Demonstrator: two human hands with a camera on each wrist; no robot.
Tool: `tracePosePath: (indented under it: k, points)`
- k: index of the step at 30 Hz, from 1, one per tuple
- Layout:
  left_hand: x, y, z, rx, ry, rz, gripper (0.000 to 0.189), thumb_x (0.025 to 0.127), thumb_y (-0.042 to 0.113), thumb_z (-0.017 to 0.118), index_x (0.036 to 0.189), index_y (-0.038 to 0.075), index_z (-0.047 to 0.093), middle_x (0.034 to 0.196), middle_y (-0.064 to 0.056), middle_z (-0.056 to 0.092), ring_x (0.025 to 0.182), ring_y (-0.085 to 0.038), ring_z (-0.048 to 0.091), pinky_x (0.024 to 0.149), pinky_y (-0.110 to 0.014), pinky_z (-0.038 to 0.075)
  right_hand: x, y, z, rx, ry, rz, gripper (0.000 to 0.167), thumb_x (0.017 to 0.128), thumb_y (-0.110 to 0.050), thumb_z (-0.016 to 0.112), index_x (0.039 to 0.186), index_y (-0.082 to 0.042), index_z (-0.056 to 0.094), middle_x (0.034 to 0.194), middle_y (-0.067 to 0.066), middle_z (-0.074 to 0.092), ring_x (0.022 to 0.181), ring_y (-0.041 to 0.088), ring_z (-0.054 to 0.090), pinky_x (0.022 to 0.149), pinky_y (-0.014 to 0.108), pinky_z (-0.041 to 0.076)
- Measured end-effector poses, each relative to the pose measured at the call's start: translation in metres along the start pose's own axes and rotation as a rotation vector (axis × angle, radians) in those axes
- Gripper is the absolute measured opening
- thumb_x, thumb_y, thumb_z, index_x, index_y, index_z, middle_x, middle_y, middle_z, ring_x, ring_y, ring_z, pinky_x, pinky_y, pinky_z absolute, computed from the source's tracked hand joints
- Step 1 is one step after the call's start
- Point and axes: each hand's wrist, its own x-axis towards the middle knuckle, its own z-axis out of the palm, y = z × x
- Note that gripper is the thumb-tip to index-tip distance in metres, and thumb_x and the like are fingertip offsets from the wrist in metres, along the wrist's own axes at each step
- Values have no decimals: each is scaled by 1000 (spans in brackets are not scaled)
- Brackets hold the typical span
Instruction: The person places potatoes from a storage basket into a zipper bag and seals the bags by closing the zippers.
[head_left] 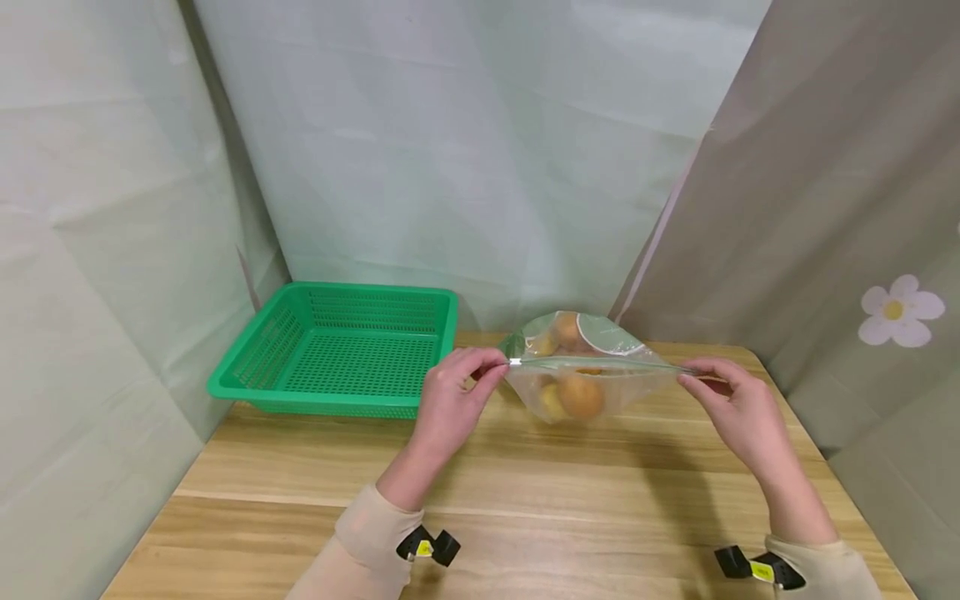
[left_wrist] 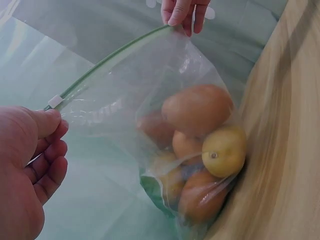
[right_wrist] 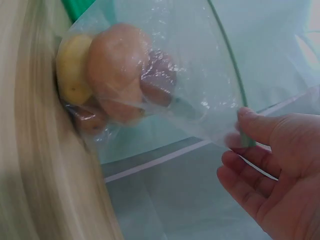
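A clear zip bag [head_left: 630, 387] with a green zip strip hangs between both hands, its lower part near the tabletop. Inside lie several orange-brown and yellow round fruits [left_wrist: 197, 110], blurred by the plastic. My left hand [head_left: 457, 396] pinches the left end of the strip between thumb and forefinger, right beside a white slider [left_wrist: 55, 101]. At the opposite end, my right hand [head_left: 738, 408] pinches the strip's other corner, seen close in the right wrist view with the green strip [right_wrist: 235, 70] under the thumb. The strip is stretched nearly straight across.
A green perforated basket [head_left: 333, 400] stands at the back left of the wooden table [head_left: 547, 508], with no contents visible. Pale cloth curtains [head_left: 480, 150] surround the table at the back and sides; the right one bears a white flower [head_left: 900, 310].
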Motion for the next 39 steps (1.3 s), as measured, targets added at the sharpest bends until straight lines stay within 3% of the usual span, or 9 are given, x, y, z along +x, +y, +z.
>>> tracePosePath:
  k: [3,6,9,11,13,18,25,30,39]
  points:
    - [1,3,-1,-6,11,9,2,101,10,83,103,9,83,92,3,76,86,-14,67,74,-41,60,0,-6,-2,-4,3,-21,33,107,-29,77,136,-14,77,139,12,70,126,35,66,91,32,53]
    - [2,6,-1,-9,23,28,6,98,5,85,101,10,82,91,3,76,84,-13,67,73,-38,60,1,-16,-3,-1,20,-61,35,105,-28,81,136,-13,76,141,12,70,133,39,60,99,56,51]
    - [3,9,0,-16,35,55,8,96,3,85,100,9,82,91,2,76,83,-14,68,73,-36,60,4,-27,-3,13,39,-114,35,103,-24,83,134,-13,77,140,10,71,135,39,58,103,66,46]
    - [5,12,1,-26,46,68,8,97,3,85,101,9,82,92,1,77,83,-13,68,73,-33,60,6,-35,-3,14,58,-152,33,101,-21,85,132,-13,78,138,7,72,135,35,58,106,59,46]
    - [8,14,2,-33,55,80,7,97,3,85,101,9,82,92,1,77,83,-14,68,74,-31,59,8,-42,-2,20,70,-190,33,99,-17,86,131,-15,79,136,5,73,133,30,58,108,44,45]
    - [13,21,4,-49,76,95,9,97,2,85,101,9,81,93,0,77,84,-14,67,74,-30,58,15,-59,-1,45,103,-295,34,94,-8,90,126,-16,82,130,2,76,127,20,59,104,16,38]
    - [15,29,7,-72,97,121,10,94,1,87,99,7,80,95,-3,78,85,-17,69,73,-35,61,22,-86,4,90,82,-375,36,90,-2,91,124,-13,82,126,-2,76,123,12,61,94,15,48]
    - [17,33,9,-72,102,130,10,94,2,87,100,6,81,95,-4,78,84,-18,69,73,-28,59,26,-105,16,118,37,-455,39,87,-2,93,123,-14,83,125,-2,77,123,19,66,102,16,46]
    - [20,38,14,-95,110,129,8,96,3,86,101,7,81,93,-2,75,86,-17,67,74,-29,59,33,-128,35,161,-57,-542,32,91,-5,91,121,-14,84,122,-4,79,121,20,70,100,33,56]
